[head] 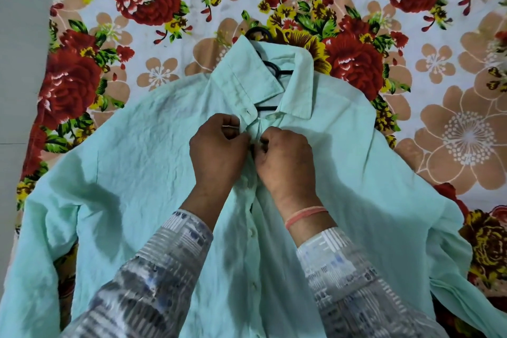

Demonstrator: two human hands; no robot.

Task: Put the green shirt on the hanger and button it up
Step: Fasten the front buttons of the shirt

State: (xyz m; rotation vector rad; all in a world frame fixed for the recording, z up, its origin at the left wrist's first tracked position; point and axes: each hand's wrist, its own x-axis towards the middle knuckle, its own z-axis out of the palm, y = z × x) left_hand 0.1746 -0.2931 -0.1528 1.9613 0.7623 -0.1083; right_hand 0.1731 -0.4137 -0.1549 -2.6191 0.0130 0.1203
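Observation:
The pale green shirt [131,162] lies front up on a flowered bedsheet, its sleeves spread to both sides. A black hanger [270,67] sits inside the open collar, its hook poking out past the collar's top edge. My left hand [218,145] pinches the left edge of the placket just below the collar. Touching it, my right hand [285,155] pinches the right edge at the same height. Small white buttons [251,233] run down the placket between my forearms. The button under my fingers is hidden.
The flowered bedsheet [452,132] covers the surface around the shirt. A plain grey strip [22,49] runs along the left edge. The right sleeve is folded back at the lower right.

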